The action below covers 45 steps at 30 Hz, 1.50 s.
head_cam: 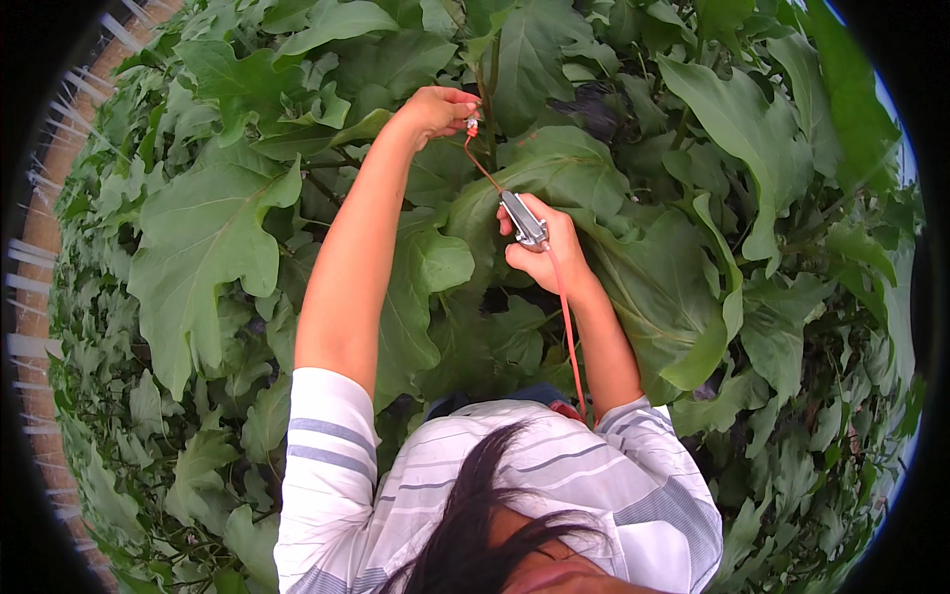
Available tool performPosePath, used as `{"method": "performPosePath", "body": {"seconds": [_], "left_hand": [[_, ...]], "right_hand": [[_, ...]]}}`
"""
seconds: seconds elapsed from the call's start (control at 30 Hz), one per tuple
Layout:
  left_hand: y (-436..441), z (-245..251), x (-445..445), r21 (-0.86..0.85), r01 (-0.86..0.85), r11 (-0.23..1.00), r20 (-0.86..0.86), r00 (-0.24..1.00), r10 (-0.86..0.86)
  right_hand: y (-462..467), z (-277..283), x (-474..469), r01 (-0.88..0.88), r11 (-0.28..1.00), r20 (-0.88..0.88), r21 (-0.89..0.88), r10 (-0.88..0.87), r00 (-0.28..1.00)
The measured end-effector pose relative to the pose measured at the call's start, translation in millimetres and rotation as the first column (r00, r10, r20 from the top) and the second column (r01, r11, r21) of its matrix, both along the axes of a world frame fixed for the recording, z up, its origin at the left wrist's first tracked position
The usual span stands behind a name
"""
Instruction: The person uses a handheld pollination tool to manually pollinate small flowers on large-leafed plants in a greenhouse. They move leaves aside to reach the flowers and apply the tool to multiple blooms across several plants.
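My left hand (439, 113) reaches to an upright plant stem (487, 96), fingertips drawn together. What they pinch, if anything, is too small to tell. Just below the fingertips is the orange-red nozzle tip (472, 132) of a thin, bent metal tube, with a small pale part beside it. That tube (484, 168) runs down to a grey metal trigger handle (525, 221), which my right hand (548, 249) grips. From the handle's lower end a pink hose (568, 327) leads down beside my right forearm towards my waist.
Dense plants with broad lobed leaves (215, 230) surround both arms. One large leaf (564, 167) lies just above and behind the right hand. Dark sheeting (594, 108) shows between the leaves. Brown ground with pale strips (33, 345) curves along the far left.
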<state>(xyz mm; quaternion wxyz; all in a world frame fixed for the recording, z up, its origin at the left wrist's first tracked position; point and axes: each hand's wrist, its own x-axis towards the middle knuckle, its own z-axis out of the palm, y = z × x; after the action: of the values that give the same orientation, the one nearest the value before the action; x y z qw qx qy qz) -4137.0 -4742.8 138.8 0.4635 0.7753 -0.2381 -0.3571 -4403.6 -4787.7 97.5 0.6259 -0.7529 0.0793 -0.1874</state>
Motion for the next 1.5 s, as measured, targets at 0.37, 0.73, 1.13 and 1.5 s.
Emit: {"method": "performPosePath", "body": {"seconds": [0.37, 0.73, 1.13, 1.5], "left_hand": [[2, 1, 0, -0.011, 0.03, 0.999, -0.021, 0.999, -0.03], [0, 3, -1, 0.022, 0.027, 0.999, -0.017, 0.999, -0.027], [2, 6, -4, 0.045, 0.032, 0.999, -0.014, 0.999, -0.031], [2, 8, -9, 0.012, 0.021, 1.0, -0.016, 1.0, -0.021]], "right_hand": [[-7, 2, -1, -0.071, 0.985, -0.009, 0.157, 0.073, 0.997], [-7, -8, 6, -0.052, 0.983, 0.109, 0.178, 0.033, 0.994], [-5, 2, 2, -0.061, 0.976, 0.026, 0.208, 0.057, 0.998], [0, 6, 5, -0.061, 0.977, 0.017, 0.206, 0.059, 0.998]]}}
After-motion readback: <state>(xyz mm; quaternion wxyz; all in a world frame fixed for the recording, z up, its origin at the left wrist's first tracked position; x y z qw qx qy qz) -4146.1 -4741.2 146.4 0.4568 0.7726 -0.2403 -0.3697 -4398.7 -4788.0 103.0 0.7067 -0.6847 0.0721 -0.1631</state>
